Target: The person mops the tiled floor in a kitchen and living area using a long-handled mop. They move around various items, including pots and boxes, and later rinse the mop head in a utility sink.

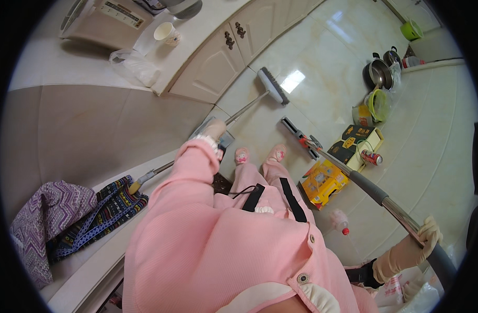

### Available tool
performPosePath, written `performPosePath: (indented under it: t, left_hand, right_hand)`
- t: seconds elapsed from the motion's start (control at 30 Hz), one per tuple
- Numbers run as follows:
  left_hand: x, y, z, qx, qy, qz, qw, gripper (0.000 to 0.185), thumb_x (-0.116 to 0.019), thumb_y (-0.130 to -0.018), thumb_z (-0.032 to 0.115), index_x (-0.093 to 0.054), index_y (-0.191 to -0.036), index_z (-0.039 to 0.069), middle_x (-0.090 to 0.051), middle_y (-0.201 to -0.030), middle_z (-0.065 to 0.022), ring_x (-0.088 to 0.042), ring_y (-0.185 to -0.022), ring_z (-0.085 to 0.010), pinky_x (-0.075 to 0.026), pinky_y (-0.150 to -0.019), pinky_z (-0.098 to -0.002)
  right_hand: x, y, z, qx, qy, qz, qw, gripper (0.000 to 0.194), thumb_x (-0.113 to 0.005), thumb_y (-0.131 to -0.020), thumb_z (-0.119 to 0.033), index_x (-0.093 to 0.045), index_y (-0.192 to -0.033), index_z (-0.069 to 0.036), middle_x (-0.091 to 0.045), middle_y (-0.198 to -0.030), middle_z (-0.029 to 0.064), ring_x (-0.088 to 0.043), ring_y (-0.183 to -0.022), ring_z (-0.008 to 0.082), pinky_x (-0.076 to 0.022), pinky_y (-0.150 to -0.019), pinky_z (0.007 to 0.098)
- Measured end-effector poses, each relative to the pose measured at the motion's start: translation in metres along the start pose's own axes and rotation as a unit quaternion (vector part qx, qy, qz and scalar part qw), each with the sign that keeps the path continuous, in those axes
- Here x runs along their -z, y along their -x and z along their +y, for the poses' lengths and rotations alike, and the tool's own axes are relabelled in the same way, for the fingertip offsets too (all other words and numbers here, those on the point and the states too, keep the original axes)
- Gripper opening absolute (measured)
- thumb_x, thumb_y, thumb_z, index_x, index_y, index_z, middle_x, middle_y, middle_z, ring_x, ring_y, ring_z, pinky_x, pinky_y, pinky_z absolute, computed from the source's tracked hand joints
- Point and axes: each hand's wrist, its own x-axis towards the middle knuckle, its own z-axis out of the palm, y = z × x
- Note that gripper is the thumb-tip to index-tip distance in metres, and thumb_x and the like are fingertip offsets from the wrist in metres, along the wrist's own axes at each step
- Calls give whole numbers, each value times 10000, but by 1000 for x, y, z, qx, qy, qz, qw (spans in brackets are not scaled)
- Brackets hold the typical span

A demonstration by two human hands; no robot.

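My left hand (215, 129), at the end of a pink sleeve, is closed around the metal pole of a floor brush (273, 87). The brush's grey-bristled head is over the tiles near the cabinets, and the yellow end (134, 187) of its pole reaches back beside a patterned cloth. Partly hidden behind that hand is a grey translucent plastic piece (226, 139). On the other side, my right hand (430, 234) wears a cream glove and grips the metal pole of a mop (368, 187) with grey sleeves. The mop's head (300, 137) lies in front of my pink slippers (279, 152).
Boxes (325, 184), a drink can (371, 157), a bottle (339, 222), green basin (379, 105) and steel pot (380, 74) line the right wall. On the left counter stand a water dispenser (105, 23) and paper cup (167, 33). Folded cloths (62, 211) lie on a ledge.
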Motion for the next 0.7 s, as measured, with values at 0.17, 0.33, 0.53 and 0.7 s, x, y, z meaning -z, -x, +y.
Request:
performPosePath:
  t: [0.17, 0.33, 0.53, 0.7]
  left_hand:
    - [12, -37, 54, 30, 3, -72, 997, 267, -489, -798, 163, -657, -978, 58, -580, -1085, -187, -553, -1029, -362, -441, -865, -461]
    - [-3, -24, 35, 82, 73, -33, 993, 202, -521, -770, 148, -657, -865, 32, -631, -904, -162, -611, -835, -318, -473, -710, -425]
    - [3, 57, -44, 94, 32, -8, 995, 197, -570, -720, 136, -660, -851, 20, -639, -845, -171, -633, -758, -294, -479, -654, -405]
    - [15, 117, -97, 157, 4, -15, 988, 219, -559, -737, 166, -672, -881, 47, -637, -880, -188, -629, -837, -327, -487, -750, -391]
  right_hand:
    - [-2, -3, 0, 15, -4, -18, 1000, 331, -515, -798, -78, -274, -575, -126, -231, -565, -6, -247, -569, 121, -245, -646, 286]
    - [-5, -2, 1, 5, 0, -24, 1000, 293, -499, -793, -66, -303, -582, -123, -241, -553, -8, -256, -559, 115, -258, -653, 283]
    - [-10, -2, 5, 2, -3, -43, 999, 297, -494, -800, -54, -304, -580, -114, -231, -565, -7, -248, -569, 119, -261, -660, 282]
    - [-13, -5, 10, 7, 11, -43, 999, 276, -489, -790, -68, -317, -580, -118, -266, -543, -8, -261, -549, 104, -254, -634, 274]
